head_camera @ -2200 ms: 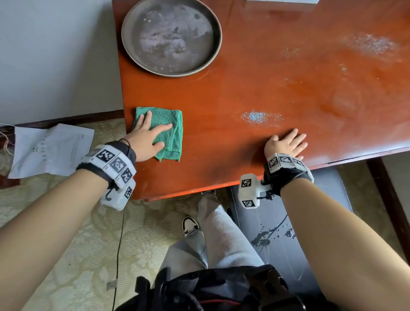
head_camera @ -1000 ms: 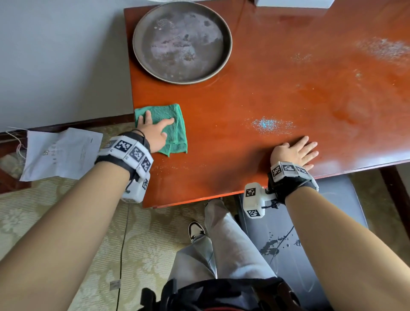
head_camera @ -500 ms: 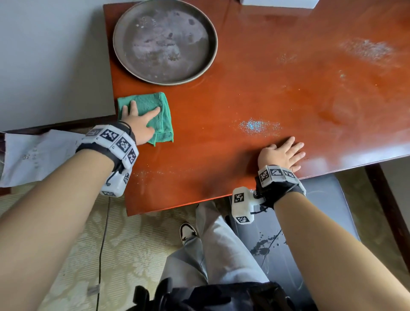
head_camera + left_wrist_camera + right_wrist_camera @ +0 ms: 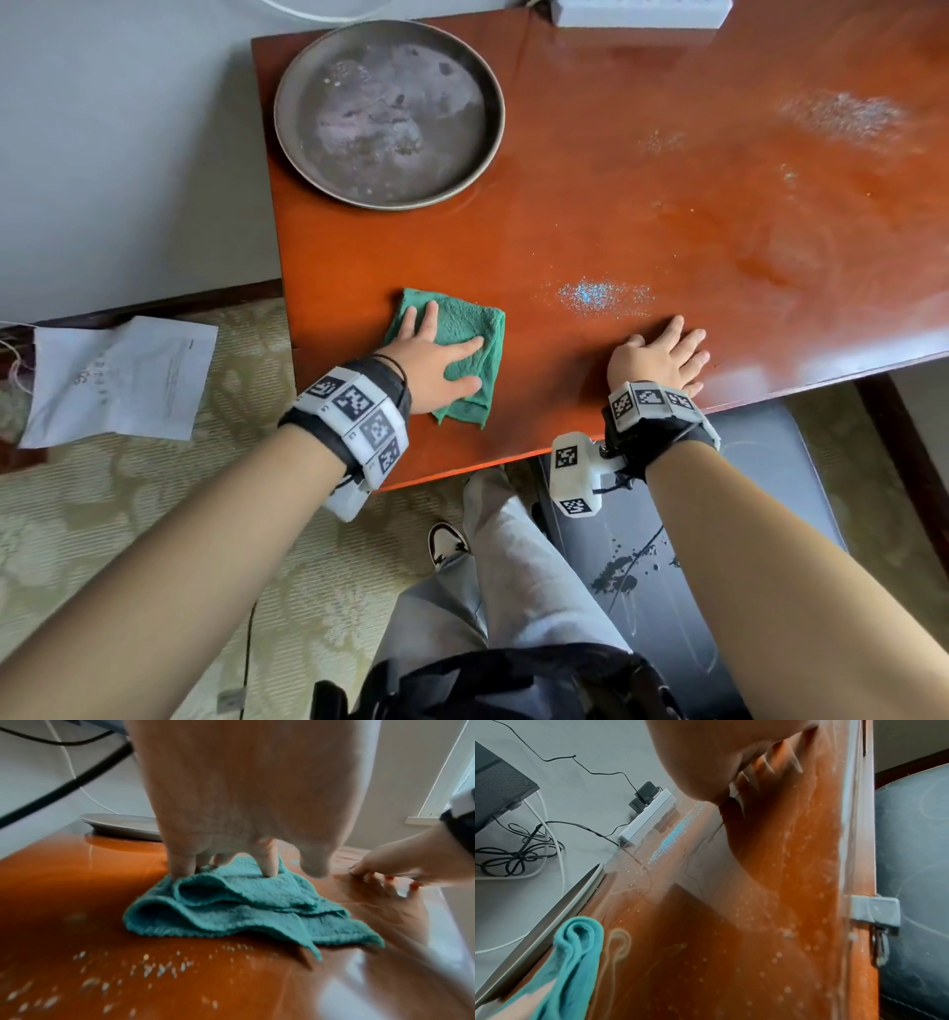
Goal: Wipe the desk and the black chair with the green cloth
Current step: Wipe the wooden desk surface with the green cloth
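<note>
Since half a second earlier, the left hand (image 4: 436, 367) had slid the one cloth (image 4: 464, 334) away from the single tray (image 4: 485, 154) toward the desk's (image 4: 642, 205) near edge, fingers flat and pressing it. The right hand (image 4: 660, 357) lay spread, palm down, beside one glitter patch (image 4: 598, 297).

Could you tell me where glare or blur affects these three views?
Head view: sharp, with pale glare on the desk at far right. Left wrist view: cloth fairly clear, crumbs and right hand smeared. Right wrist view: soft throughout, the desk reflecting the hand.
</note>
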